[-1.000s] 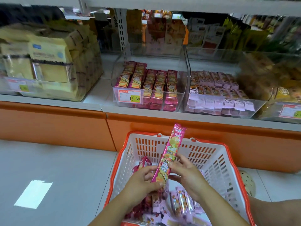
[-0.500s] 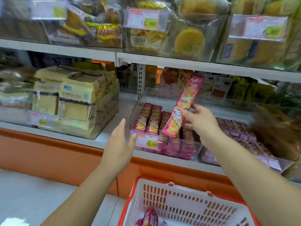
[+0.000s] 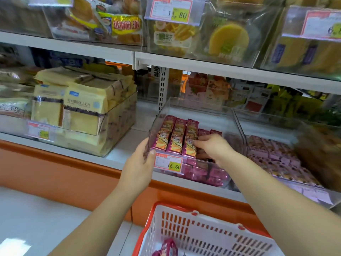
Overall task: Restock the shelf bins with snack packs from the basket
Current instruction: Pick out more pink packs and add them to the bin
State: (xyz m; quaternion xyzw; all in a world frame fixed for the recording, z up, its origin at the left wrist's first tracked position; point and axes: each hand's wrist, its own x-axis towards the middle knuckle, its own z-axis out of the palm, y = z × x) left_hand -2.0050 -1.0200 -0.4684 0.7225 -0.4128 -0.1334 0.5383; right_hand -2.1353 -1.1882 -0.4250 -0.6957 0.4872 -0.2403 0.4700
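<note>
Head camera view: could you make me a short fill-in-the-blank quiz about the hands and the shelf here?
1. The left hand grips the clear bin at its front ____ corner.
2. The price tag on that bin reads ____.
3. The right hand touches the pink snack packs ____ the bin.
4. The basket has slotted walls coloured ____.
Missing words: left; 15.60; inside; white.

A shop: price tags [image 3: 168, 163] on stocked shelf bins [image 3: 191, 115]
</note>
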